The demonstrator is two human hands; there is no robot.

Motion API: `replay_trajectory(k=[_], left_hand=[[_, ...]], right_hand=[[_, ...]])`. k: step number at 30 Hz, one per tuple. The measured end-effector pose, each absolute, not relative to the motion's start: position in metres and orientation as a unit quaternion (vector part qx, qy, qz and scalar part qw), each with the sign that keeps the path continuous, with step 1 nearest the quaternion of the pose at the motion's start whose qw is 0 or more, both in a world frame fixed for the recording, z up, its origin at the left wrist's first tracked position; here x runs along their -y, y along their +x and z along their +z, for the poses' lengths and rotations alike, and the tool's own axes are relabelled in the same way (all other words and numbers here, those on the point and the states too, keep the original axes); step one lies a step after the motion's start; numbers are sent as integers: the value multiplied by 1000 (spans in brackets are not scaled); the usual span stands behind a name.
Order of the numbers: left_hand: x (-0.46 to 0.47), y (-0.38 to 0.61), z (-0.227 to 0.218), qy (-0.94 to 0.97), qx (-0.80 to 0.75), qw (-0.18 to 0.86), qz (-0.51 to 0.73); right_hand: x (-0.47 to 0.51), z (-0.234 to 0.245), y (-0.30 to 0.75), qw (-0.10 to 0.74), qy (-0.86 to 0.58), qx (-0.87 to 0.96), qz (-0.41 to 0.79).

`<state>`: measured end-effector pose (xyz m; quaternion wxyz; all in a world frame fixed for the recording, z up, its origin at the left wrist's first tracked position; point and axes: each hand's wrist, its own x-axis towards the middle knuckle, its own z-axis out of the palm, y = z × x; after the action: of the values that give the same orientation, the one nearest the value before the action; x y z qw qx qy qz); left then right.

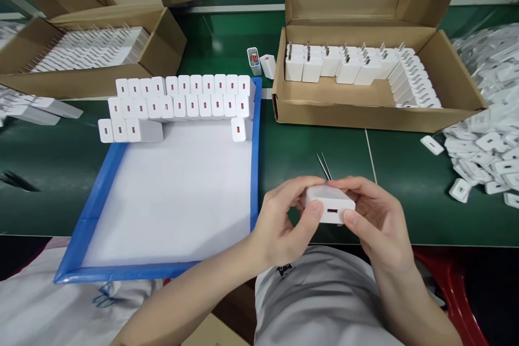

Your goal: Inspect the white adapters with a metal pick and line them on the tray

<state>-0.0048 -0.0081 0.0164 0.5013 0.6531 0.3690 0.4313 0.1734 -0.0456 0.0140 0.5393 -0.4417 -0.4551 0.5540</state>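
Green bench (316, 146) with blue-rimmed tray (255, 173), cardboard boxes (365, 108), loose chargers (486, 140).

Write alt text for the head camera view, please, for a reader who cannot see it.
Both hands, left hand and right hand, hold one white charger over a green table. Left lies a blue-rimmed tray with rows of chargers; behind, an open carton.

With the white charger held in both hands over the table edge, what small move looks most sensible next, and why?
Probably carry the charger left to the blue-edged tray and stand it in the unfinished front row. Left hand and right hand both grip it.
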Motion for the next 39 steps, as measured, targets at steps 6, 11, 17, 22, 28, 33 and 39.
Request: replay_trajectory(k=[6, 11, 17, 22, 28, 33, 39], left_hand=[[5, -4, 26, 618, -385, 570, 381], [5, -1, 26, 586, -401, 582, 396], [5, 1, 26, 563, -441, 584, 384], [5, 2, 24, 580, -461, 542, 397], [5, 1, 20, 598, -468, 502, 413], [6, 2, 17, 611, -469, 476, 425], [6, 1, 18, 592, -505, 470, 418]], right_hand=[[44, 14, 173, 517, -446, 493, 539], [37, 1, 189, 473, -495, 582, 439], [27, -36, 208, 213, -691, 682, 109], [24, -43, 201, 183, -686, 698, 91], [14, -38, 185, 161, -671, 717, 99], [8, -39, 180, 133, -674, 717, 118], [5, -25, 206, 235, -637, 706, 202]])
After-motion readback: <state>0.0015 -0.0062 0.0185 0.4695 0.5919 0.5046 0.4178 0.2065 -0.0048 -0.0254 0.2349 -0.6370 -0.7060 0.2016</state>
